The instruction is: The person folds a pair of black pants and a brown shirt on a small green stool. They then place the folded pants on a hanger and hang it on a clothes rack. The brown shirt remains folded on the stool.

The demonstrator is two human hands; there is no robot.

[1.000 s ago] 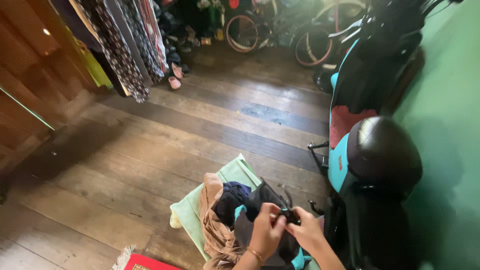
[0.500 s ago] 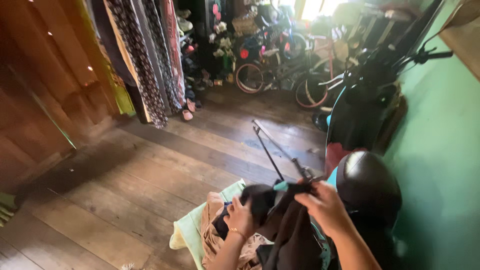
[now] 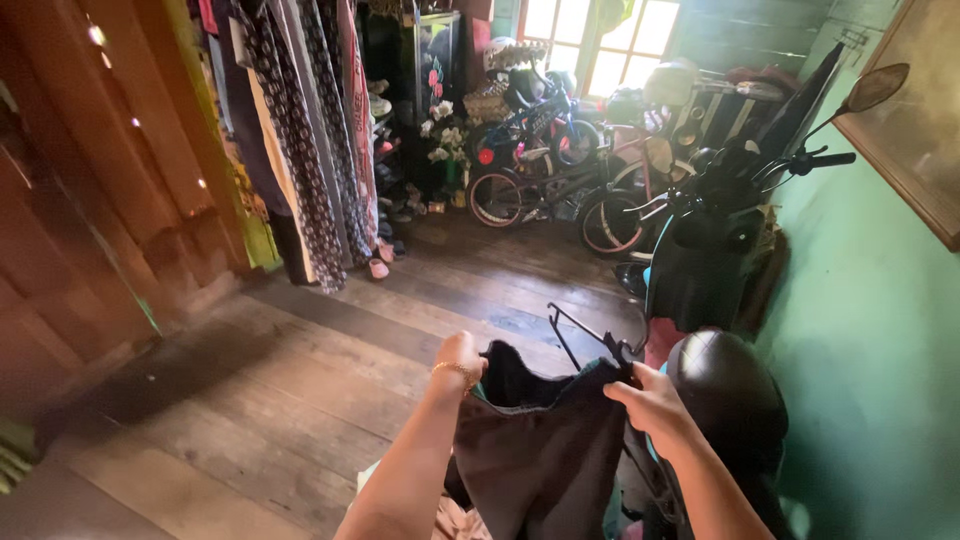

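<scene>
Both hands are raised in front of the person, holding up a dark garment by its top edge so that it hangs down between the forearms. The left hand, with a thin gold bangle at the wrist, is closed into a fist over the garment's left corner. The right hand is closed on the right corner, its fingers pinching the cloth together with a black clothes hanger, whose thin bars stick up and to the left above the fabric. A bit of teal shows at the garment's edges. Below the forearms, a scrap of tan cloth is just visible at the bottom edge. Just to the right of the right hand sits a dark rounded helmet on a teal and black scooter parked along a green wall. The wooden plank floor stretches ahead. Patterned clothes hang at the left, and several bicycles stand at the far end beneath bright windows.
</scene>
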